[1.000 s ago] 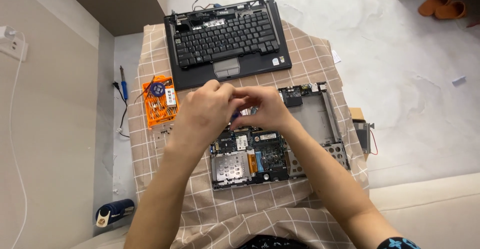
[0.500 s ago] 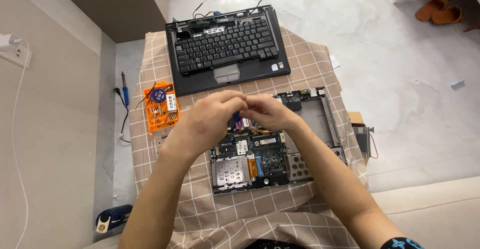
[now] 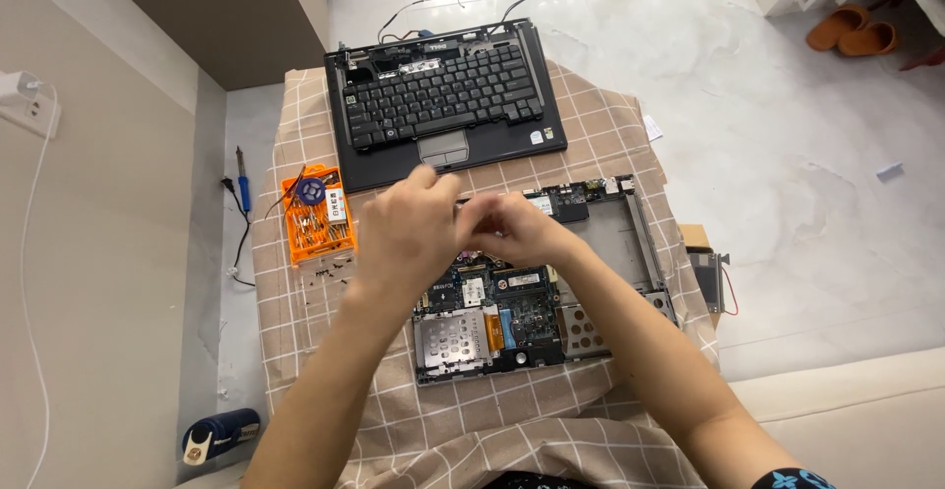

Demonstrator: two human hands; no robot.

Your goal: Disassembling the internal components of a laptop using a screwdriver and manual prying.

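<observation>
Working w/ both hands together over the opened laptop base [image 3: 551,302], mid checkered cloth [image 3: 295,322]: left hand [image 3: 409,233] and right hand [image 3: 517,228] fingertips meeting, can't tell what's pinched. Keyboard section [image 3: 443,95] lies far side.

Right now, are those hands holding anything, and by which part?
It cannot be told: left hand and right hand meet, fingertips together, over the opened laptop base, hiding whatever lies between.
</observation>
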